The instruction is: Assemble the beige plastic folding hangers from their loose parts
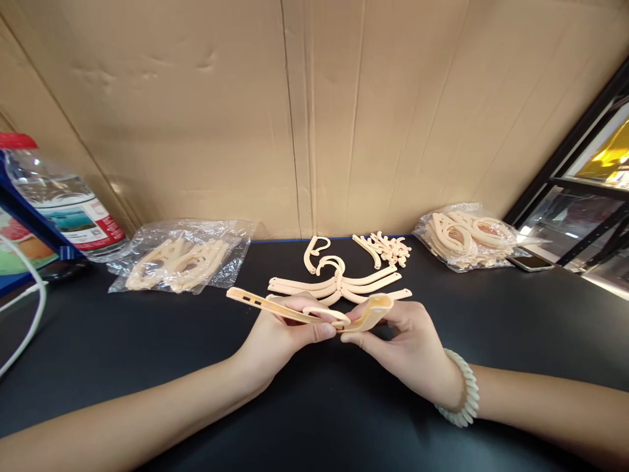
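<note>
Both of my hands hold parts of one peach plastic folding hanger (275, 308) above the table. My left hand (289, 331) pinches the long slotted arm and the curved hook close to the joint. Between the thumb and fingers of my right hand (400, 334) is the other arm (374, 311), tilted up with its hollow side showing. The fingertips of both hands almost meet at the joint, which they partly hide. Just beyond them lie several assembled hangers (339, 282), stacked with their hooks together.
Loose hanger parts (312, 255) and a pile of small pieces (393, 249) lie farther back. Plastic bags of parts rest at left (177, 262) and right (466, 239). A phone (531, 260), a water bottle (69, 203) and a white cable (39, 301) flank the black table (314, 413).
</note>
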`<move>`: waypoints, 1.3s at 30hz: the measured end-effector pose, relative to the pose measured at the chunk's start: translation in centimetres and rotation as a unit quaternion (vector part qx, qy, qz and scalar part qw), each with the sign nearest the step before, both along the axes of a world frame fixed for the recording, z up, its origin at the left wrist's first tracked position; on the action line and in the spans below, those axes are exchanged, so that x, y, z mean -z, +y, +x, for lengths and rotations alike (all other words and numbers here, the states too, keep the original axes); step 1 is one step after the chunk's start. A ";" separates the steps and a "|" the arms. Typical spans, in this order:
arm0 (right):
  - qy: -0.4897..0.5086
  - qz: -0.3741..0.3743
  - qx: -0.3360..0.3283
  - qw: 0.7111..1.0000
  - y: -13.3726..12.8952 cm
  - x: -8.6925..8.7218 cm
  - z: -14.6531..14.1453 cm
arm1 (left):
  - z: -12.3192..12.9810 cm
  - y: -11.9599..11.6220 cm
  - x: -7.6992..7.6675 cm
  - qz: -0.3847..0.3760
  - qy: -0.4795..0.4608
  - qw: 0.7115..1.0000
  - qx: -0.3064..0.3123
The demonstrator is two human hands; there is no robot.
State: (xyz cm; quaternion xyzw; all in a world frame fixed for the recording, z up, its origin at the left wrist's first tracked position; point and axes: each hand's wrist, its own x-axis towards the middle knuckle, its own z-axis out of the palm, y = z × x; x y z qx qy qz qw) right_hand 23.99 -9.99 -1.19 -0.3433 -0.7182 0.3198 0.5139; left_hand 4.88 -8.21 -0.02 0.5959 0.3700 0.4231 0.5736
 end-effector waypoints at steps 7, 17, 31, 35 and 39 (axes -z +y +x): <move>-0.031 -0.008 0.005 0.999 0.1 0.1 0.0 | 0.2 -0.1 0.3 -0.018 -0.036 0.999 -0.014; -0.038 -0.232 -0.091 0.968 3.9 -4.0 5.1 | 0.1 -0.2 0.4 -0.063 -0.024 0.993 -0.100; -0.408 -0.139 -0.053 0.901 6.1 -5.3 9.2 | -2.0 1.3 0.7 0.275 0.155 0.889 -0.333; -0.457 -0.100 -0.020 0.884 6.1 -4.9 9.1 | -1.5 0.0 0.4 0.481 0.332 0.803 -0.121; -0.476 -0.070 -0.014 0.876 6.3 -4.6 9.0 | -1.1 -0.8 0.6 0.643 0.404 0.646 -0.073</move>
